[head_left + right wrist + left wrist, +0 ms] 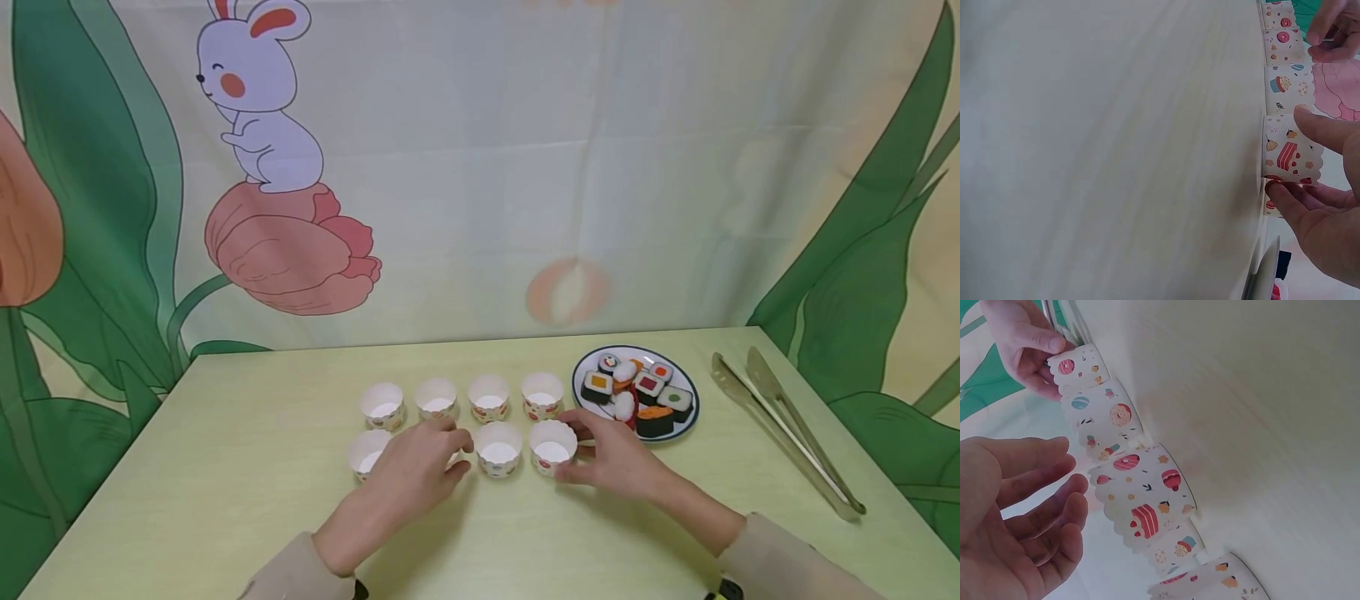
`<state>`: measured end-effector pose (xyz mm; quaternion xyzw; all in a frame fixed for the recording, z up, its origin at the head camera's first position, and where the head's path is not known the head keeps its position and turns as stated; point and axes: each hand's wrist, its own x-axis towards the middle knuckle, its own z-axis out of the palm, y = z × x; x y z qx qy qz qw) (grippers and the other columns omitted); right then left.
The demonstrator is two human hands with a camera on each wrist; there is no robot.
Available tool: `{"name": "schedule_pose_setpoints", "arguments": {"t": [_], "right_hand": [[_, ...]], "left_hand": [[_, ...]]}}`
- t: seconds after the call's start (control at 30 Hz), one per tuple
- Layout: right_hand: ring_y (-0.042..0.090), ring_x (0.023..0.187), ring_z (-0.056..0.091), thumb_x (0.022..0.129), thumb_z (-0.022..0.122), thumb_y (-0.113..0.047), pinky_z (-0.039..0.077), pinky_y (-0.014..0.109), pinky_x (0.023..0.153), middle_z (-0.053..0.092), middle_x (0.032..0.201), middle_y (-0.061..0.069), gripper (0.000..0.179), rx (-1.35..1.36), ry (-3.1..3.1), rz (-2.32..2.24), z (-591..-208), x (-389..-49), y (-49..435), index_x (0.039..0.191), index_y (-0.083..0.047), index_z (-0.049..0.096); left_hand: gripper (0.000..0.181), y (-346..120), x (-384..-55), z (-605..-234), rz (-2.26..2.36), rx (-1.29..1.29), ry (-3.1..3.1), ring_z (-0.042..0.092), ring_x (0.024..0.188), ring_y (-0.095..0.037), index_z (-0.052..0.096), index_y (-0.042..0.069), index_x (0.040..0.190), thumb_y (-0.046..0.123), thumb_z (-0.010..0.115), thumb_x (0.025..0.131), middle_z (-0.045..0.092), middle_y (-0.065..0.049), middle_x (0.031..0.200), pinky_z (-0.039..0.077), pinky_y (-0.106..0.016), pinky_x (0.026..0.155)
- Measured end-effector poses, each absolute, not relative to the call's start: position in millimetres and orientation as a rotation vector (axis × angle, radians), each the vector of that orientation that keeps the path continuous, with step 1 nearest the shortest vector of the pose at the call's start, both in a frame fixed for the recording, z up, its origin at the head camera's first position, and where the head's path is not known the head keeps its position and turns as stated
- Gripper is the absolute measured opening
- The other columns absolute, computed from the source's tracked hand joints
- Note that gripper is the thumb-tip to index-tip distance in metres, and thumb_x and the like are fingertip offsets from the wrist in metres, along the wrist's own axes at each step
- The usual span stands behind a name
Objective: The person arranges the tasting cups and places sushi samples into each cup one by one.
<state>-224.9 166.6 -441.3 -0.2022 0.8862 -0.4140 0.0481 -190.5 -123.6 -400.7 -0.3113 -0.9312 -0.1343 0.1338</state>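
Several white paper baking cups with printed sweets stand in two rows on the table. My right hand (618,458) grips the front row's right-end cup (553,446), thumb at the near side and fingers at the far side; its cake print (1286,155) shows in the right wrist view. Over the left part of the front row, my left hand (416,467) hovers with loosely bent fingers. It partly hides one cup in the head view. The left wrist view shows a gap between these fingers (1069,509) and the closest cup (1147,494).
Beyond the right end of the rows lies a blue-rimmed plate (585,365) with several sushi pieces (648,383). Metal tongs (778,431) rest near the table's right edge. A printed curtain (480,167) hangs behind the table (247,467).
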Motion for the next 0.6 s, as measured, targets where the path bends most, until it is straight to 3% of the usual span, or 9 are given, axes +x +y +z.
{"name": "schedule_pose_setpoints", "arguments": {"t": [0.37, 0.6], "right_hand": [[0.03, 0.115, 0.066, 0.078, 0.092, -0.015, 0.051, 0.045, 0.1, 0.064, 0.13, 0.013, 0.071, -0.628, 2.655, -1.313, -438.2, -222.5, 171.5, 0.137, 0.003, 0.056], [0.031, 0.114, 0.066, 0.078, 0.092, -0.014, 0.052, 0.043, 0.099, 0.065, 0.127, 0.014, 0.068, -0.633, 2.637, -1.336, -435.7, -221.6, 175.1, 0.135, 0.004, 0.057]], "left_hand": [[0.013, -138.0, -196.4, -400.6, -0.495, -0.868, -2.621, 0.063, 0.077, -0.021, 0.074, 0.008, 0.092, 0.009, 0.084, 0.083, 0.066, -0.001, 0.089, 0.053, -0.038, 0.071], [0.017, -144.9, -198.6, -397.2, -0.552, -0.799, -2.614, 0.064, 0.088, -0.026, 0.073, 0.009, 0.097, 0.008, 0.083, 0.084, 0.067, -0.003, 0.097, 0.051, -0.046, 0.077]]}}
